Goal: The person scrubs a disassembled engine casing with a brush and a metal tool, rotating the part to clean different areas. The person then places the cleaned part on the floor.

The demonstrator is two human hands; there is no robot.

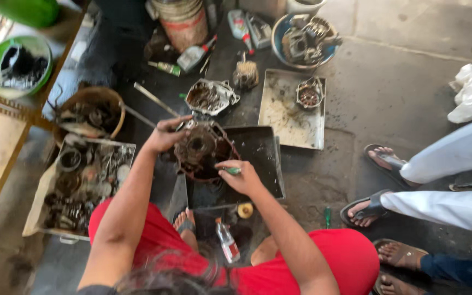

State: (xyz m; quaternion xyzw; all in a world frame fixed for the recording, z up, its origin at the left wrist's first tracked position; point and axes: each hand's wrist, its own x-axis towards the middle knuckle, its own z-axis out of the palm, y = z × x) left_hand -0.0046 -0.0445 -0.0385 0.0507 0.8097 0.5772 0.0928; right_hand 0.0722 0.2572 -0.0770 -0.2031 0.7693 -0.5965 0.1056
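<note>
Red-clad knees [334, 257] are bending low. Left hand [165, 135] is gripping the greasy engine part [202, 150] over the black tray [260, 164]; right hand [241, 177] is pinching maybe a green-handled tool [232, 171]. Oily fingers could slip.

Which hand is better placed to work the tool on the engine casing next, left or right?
Probably the right hand: it already grips a small green-handled tool at the near rim of the round, greasy dark metal engine casing. The left hand rests on the casing's far rim, apparently steadying it over the black rectangular metal tray.
</note>
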